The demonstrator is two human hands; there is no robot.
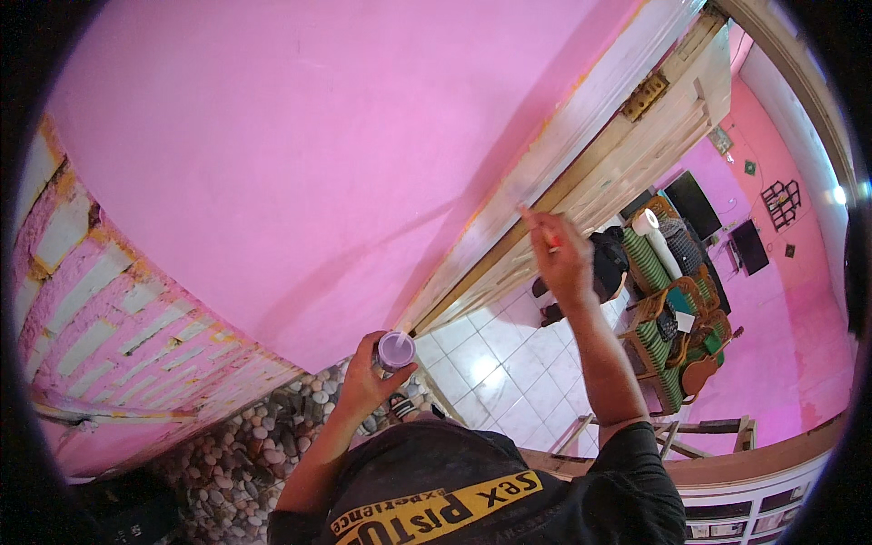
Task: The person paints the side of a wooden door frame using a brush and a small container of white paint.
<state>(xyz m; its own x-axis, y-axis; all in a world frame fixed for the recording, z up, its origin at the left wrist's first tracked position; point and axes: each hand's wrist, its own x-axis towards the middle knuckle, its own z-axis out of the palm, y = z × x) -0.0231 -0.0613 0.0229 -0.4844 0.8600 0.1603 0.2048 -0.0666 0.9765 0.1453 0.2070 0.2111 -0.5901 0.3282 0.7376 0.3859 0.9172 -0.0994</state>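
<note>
My left hand is wrapped round a small clear cup of pale purple paint, held low beside the door frame. A thin light stick or streak shows at the cup's mouth; I cannot tell which. My right hand is closed on a small paintbrush with a red-orange part. Its tip points up and left toward the whitish door frame. Whether the bristles touch the frame, I cannot tell. Behind the right hand stands the wooden door, with a brass hinge near its top.
A pink wall fills the left, above a rough brick-patterned strip. Pebbles lie below it. Through the doorway are white floor tiles, striped chairs, dark screens and a dark shape partly behind my right hand.
</note>
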